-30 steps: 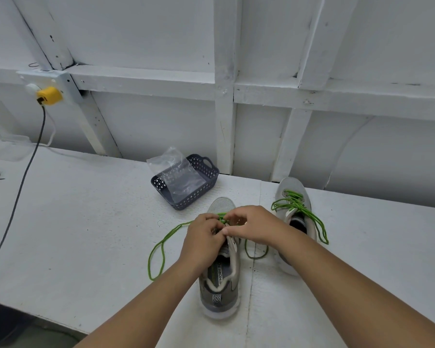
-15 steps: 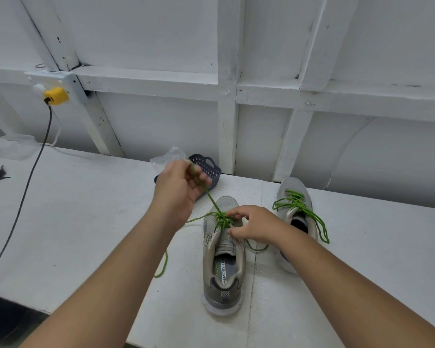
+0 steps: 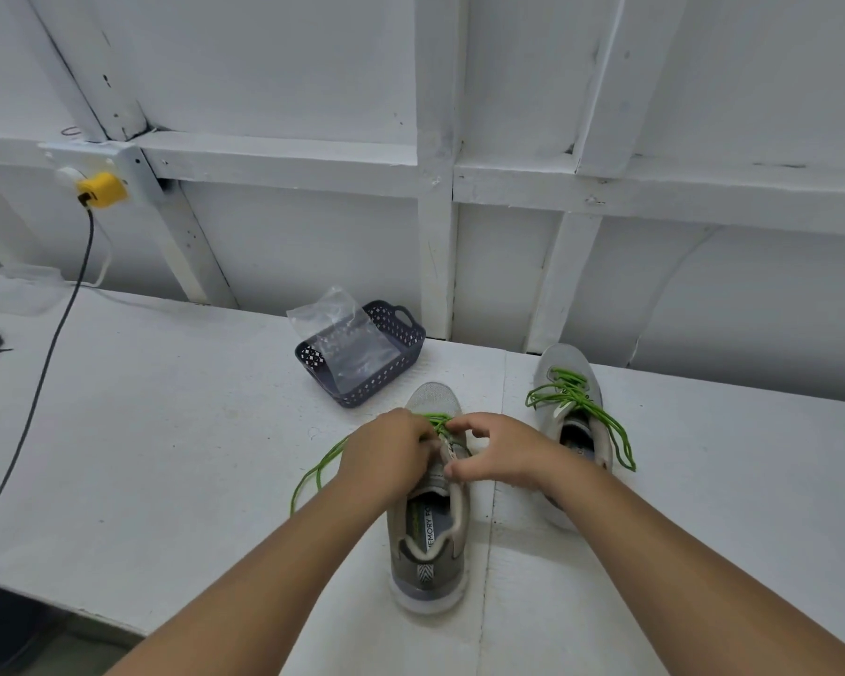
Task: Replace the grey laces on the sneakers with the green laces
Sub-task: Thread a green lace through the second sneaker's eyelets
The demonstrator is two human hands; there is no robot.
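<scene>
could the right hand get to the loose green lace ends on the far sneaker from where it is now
Probably yes. The right hand is at the near sneaker, and the far sneaker stands just to its right with its green lace ends trailing over the side. Only bare table surrounds them.

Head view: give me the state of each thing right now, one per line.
Near sneaker: upright, partly laced in green near the toe.
Far sneaker: fully laced green, ends loose.
Green lace: free end trailing left on the table.
Left hand: gripping the lace.
Right hand: pinching at the eyelets.
Basket: upright, holding a clear bag.
</scene>
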